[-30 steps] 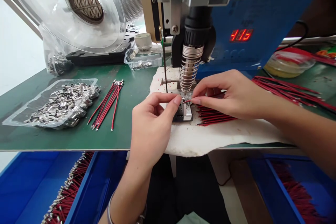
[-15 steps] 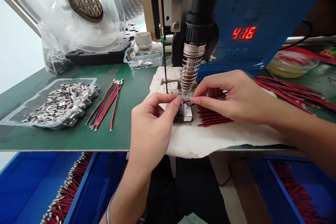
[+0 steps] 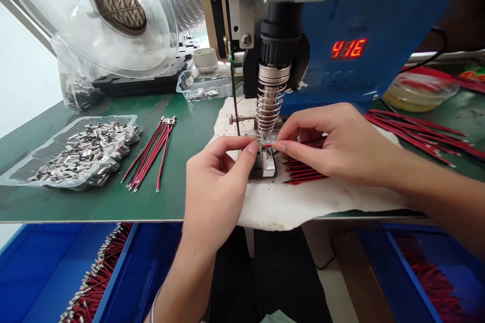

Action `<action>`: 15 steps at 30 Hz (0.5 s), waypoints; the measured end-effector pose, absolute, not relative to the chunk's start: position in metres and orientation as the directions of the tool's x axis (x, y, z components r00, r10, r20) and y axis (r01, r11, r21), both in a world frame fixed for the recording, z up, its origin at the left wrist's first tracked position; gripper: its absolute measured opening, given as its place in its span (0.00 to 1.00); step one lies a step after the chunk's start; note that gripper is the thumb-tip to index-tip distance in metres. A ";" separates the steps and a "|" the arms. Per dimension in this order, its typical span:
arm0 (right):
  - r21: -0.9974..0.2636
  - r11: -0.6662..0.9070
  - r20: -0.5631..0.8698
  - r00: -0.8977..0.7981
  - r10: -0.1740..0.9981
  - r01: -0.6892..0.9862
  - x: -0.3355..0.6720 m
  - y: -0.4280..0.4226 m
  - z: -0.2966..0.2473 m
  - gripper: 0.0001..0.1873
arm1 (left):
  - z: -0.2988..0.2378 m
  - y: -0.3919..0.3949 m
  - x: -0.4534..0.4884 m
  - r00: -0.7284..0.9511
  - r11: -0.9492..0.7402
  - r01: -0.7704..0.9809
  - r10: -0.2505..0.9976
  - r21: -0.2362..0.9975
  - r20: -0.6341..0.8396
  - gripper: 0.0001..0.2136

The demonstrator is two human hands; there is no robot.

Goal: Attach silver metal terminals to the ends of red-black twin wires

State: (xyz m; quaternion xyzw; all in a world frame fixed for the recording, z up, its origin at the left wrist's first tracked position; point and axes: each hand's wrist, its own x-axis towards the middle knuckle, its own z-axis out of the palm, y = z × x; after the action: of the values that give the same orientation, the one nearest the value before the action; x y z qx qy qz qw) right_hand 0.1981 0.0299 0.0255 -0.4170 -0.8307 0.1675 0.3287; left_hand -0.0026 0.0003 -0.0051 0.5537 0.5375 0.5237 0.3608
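My left hand (image 3: 215, 189) is closed, thumb and forefinger pinched at the left side of a small metal fixture (image 3: 269, 165). Whatever sits between those fingertips is too small and covered to make out. From the right, my right hand (image 3: 333, 139) pinches a thin red-and-black wire (image 3: 267, 146), whose end reaches over the fixture. Directly above both fingertips hangs a soldering head with a coiled spring (image 3: 270, 101). Several red-and-black wires (image 3: 303, 171) lie on the white cloth (image 3: 280, 204), partly under my right hand.
A clear tray (image 3: 18, 177) of small metal cylinders stands left, beside finished-looking wired pieces (image 3: 151, 149). Behind are a clear extraction hood (image 3: 159, 25) and a blue machine (image 3: 341, 86) reading 416. More wires (image 3: 417, 131) lie right. Blue bins (image 3: 121, 272) sit below the table edge.
The whole view has shifted slightly. Both hands keep their pinches at the fixture, with the left fingertips slightly farther from the right ones.
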 end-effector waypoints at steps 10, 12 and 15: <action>-0.546 0.608 0.456 -0.405 0.793 0.576 0.199 0.031 0.026 0.09 | -0.008 0.001 -0.004 -0.124 -0.177 0.164 0.972 0.971 0.198 0.06; -0.559 0.610 0.442 -0.420 0.792 0.562 0.200 0.031 0.026 0.09 | -0.008 0.001 -0.004 -0.126 -0.171 0.168 0.973 0.971 0.194 0.06; -0.576 0.604 0.413 -0.442 0.797 0.551 0.199 0.031 0.027 0.09 | -0.008 0.001 -0.003 -0.130 -0.167 0.184 0.973 0.969 0.192 0.07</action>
State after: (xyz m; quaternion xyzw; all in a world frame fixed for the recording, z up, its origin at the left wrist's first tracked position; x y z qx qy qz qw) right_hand 0.1995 0.0306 0.0268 -0.4061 -0.8293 0.1818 0.3379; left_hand -0.0032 0.0010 -0.0075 0.5464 0.5290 0.5338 0.3696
